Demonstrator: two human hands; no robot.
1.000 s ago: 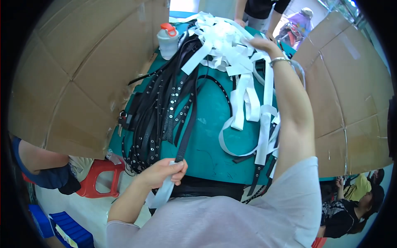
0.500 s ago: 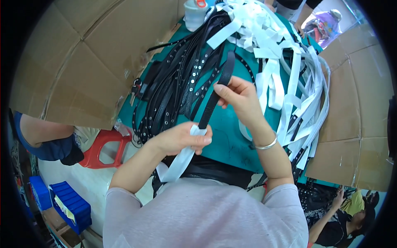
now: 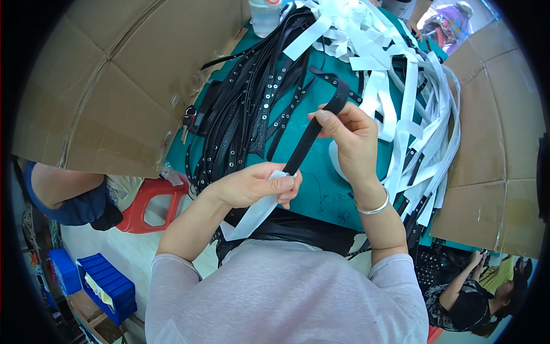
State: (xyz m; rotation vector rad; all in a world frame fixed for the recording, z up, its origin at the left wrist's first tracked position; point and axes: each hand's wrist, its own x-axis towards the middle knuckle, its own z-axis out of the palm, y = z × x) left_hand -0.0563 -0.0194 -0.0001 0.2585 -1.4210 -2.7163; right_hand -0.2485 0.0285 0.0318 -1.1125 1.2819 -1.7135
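A black belt [image 3: 303, 146] runs slantwise between my two hands, its far part curling over toward the tabletop. My left hand [image 3: 258, 184] pinches the near end, where a white sleeve strip [image 3: 255, 217] wraps around the belt and hangs down toward me. With thumb and fingers closed, my right hand [image 3: 349, 129] grips the belt farther up; a silver bangle sits on that wrist. Left of the hands lies a heap of black belts [image 3: 246, 109] with metal eyelets. White strips [image 3: 378, 97] pile up at the far right, some with black belt ends showing.
Cardboard walls [image 3: 137, 80] [image 3: 487, 143] flank the green table [image 3: 321, 195]. Keys [image 3: 188, 121] lie by the left wall and a plastic container [image 3: 264, 20] stands at the back. A red stool [image 3: 152, 206], blue bins [image 3: 109, 286] and other people are around the table.
My right hand has shifted slightly right and toward me, and the belt's far part now bends over more. My left hand keeps its grip and has moved a little right.
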